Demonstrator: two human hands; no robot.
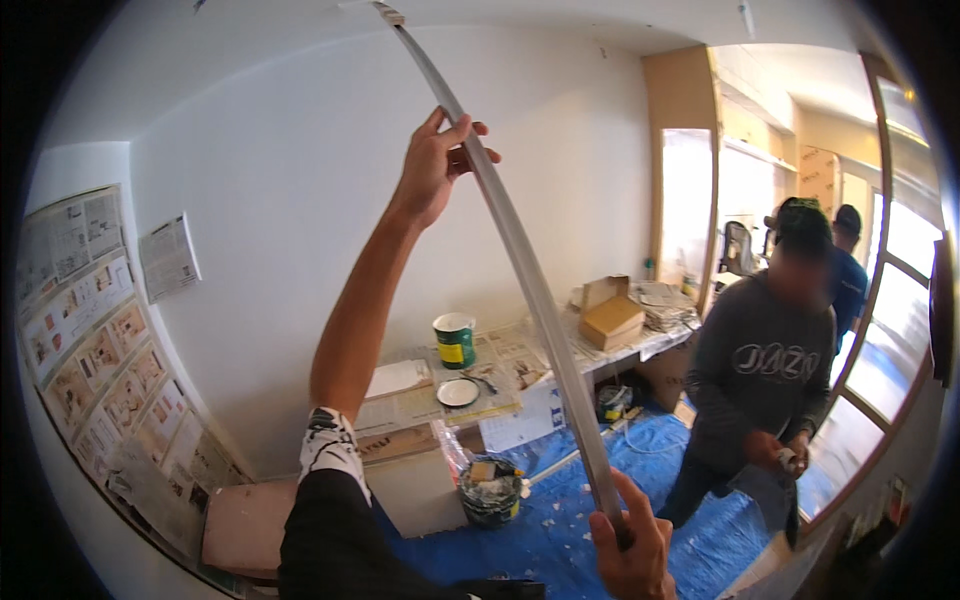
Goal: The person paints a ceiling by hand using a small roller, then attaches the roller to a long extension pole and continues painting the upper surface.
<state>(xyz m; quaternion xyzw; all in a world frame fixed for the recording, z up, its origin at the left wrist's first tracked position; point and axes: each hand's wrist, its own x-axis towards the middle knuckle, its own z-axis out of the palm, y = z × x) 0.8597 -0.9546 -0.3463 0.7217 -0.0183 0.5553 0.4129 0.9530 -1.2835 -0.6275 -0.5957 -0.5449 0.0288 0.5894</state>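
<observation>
A long, slim gray pole (pixel 525 265), gripped near its dark lower end and again higher up, slants upward to the left, a pale piece (pixel 395 19) near its raised tip.

Daylight comes strongest from 3 o'clock, where the glass door (pixel 893 308) glares nearly white; the pale panel (pixel 685 205) at 2 o'clock washes out too. Toward 10 o'clock the wall (pixel 270 190) sits in soft grey shade. Fisheye distortion bows the long bar (pixel 525 265), black rims the corners, and a person's head (pixel 802 262) is blurred.
</observation>
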